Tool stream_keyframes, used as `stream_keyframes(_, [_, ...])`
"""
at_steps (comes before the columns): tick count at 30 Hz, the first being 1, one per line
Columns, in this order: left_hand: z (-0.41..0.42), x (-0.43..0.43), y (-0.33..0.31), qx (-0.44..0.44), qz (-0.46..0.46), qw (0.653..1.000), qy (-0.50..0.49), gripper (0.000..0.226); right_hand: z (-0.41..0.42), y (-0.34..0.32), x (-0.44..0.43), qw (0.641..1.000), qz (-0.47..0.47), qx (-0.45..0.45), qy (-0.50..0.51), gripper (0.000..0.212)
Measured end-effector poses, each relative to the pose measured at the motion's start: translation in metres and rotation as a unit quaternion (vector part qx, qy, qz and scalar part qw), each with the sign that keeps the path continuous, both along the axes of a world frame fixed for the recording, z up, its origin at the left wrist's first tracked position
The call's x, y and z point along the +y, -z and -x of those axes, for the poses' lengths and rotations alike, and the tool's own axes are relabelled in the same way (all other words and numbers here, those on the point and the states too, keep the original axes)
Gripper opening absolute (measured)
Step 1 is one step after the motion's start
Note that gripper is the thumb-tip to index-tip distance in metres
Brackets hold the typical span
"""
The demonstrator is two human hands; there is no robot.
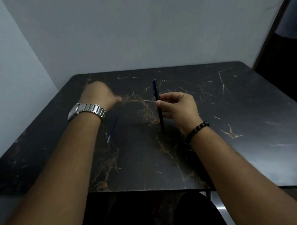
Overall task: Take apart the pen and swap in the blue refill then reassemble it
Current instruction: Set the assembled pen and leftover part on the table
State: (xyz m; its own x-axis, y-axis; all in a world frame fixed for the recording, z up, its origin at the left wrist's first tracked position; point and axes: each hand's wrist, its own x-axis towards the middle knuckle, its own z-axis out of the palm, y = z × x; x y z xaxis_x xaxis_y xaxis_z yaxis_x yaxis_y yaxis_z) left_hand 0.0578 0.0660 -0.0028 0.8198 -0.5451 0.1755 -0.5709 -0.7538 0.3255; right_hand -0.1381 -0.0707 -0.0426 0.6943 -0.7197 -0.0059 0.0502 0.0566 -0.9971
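My right hand (179, 106) holds a dark pen (159, 107) with a blue clip end, nearly upright, its tip pointing down toward the dark marbled table (214, 108). The fingers and thumb pinch the pen's middle. A thin blue refill (113, 127) with a pale tip lies on the table just right of my left wrist. My left hand (99, 94) is blurred, hovering over the table to the left of the pen, fingers loosely curled; nothing shows in it. A metal watch sits on that wrist, a bead bracelet on the right one.
The table stands in a corner between pale walls at the left and back. A dark doorway or panel rises at the far right. My dark-clothed lap shows below the table's near edge.
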Motion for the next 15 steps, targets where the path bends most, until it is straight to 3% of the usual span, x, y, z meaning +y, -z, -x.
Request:
stream_keyframes(2, [-0.007, 0.013, 0.007, 0.043, -0.096, 0.992, -0.064, 0.051, -0.001, -0.001, 0.0, 1.0, -0.004, -0.004, -0.001, 0.014])
stream_keyframes(4, [-0.004, 0.018, 0.014, 0.072, -0.129, 0.986, -0.078, 0.051, -0.003, -0.001, 0.002, 1.0, -0.005, -0.007, -0.002, 0.013])
stream_keyframes(10, [0.002, 0.016, 0.027, 0.17, -0.099, 0.978, -0.07, 0.038, -0.003, -0.001, 0.006, 1.0, -0.013, -0.009, -0.012, 0.014])
stream_keyframes(15, [0.007, 0.007, 0.023, 0.165, -0.114, 0.979, -0.045, 0.028, -0.004, 0.001, 0.004, 1.0, -0.009, 0.003, -0.005, 0.012])
